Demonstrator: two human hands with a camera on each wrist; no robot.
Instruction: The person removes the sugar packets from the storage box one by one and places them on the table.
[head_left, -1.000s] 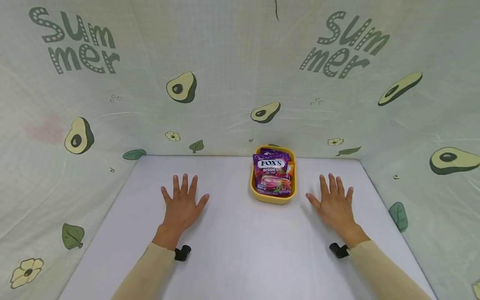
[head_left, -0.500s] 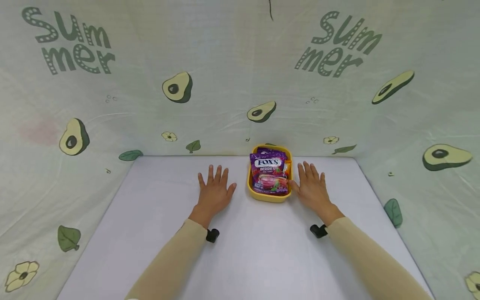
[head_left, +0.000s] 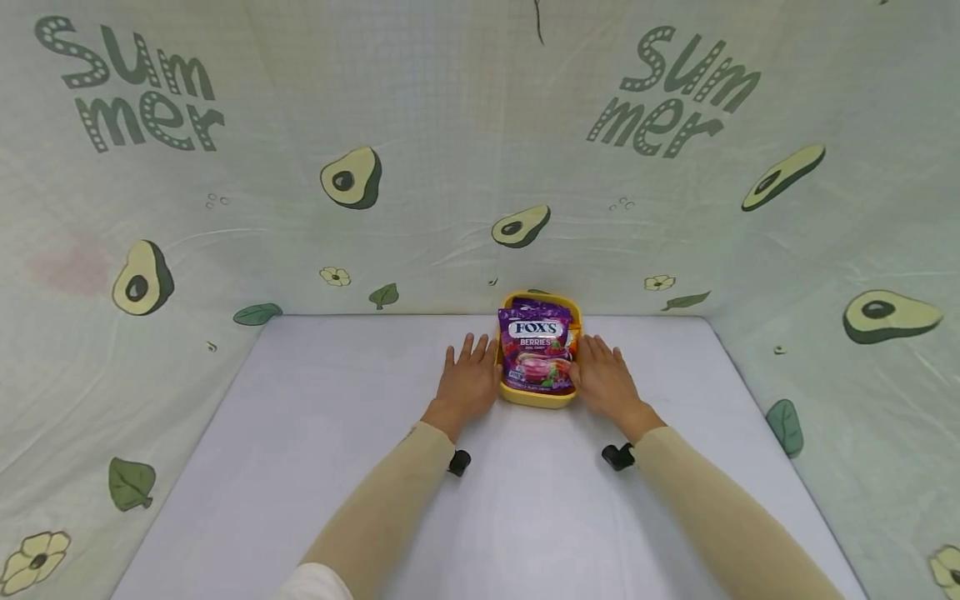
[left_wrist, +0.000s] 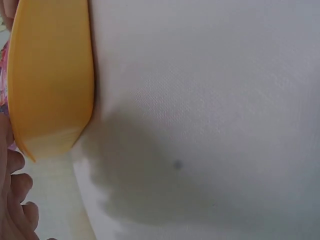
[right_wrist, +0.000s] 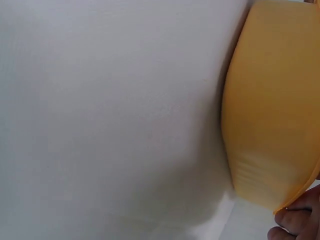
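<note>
A yellow tub stands at the back of the white table, holding a purple pouch of Fox's Berries candy on top, with more packaging behind and beside it. My left hand lies along its left side, fingers extended, thumb at the rim. On the right side, my right hand touches the rim, fingers pointing away. In the left wrist view, fingertips show past the corner of the tub. The right wrist view has fingertips against the rim of the tub. The palms are hidden there.
Behind the table hangs a pale cloth printed with avocados, leaves and lettering. It also lines both sides. The tub sits close to the back edge, near the cloth.
Both hands have moved inward from either side, the left one farther, and now meet the tub. The tub and pouch have stayed in place on the table.
</note>
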